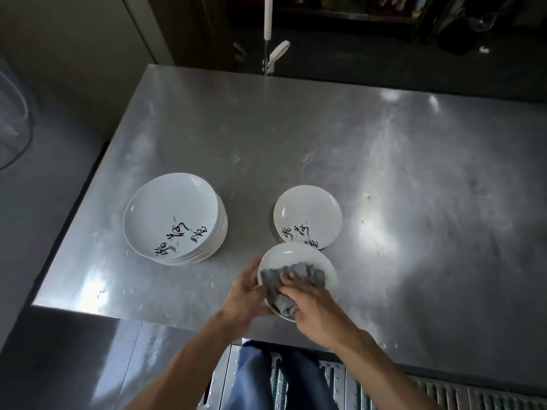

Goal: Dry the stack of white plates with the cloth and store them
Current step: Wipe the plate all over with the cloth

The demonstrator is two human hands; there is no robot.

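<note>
Grey cloth (291,287) is getting pressed into plate (299,258) by R hand (315,310), fingers curled on it. L hand (241,294) is gripping plate rim. Stack (174,217) sitting left of plate, single dish (307,216) just behind. Prob best: rotate plate, wipe rim + underside too.

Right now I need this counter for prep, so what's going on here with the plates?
A person is drying one white plate at the near edge of the steel table: the left hand holds its rim while the right hand presses a grey cloth into it. A stack of plates stands to the left, and another plate lies flat just beyond the held one.
</note>
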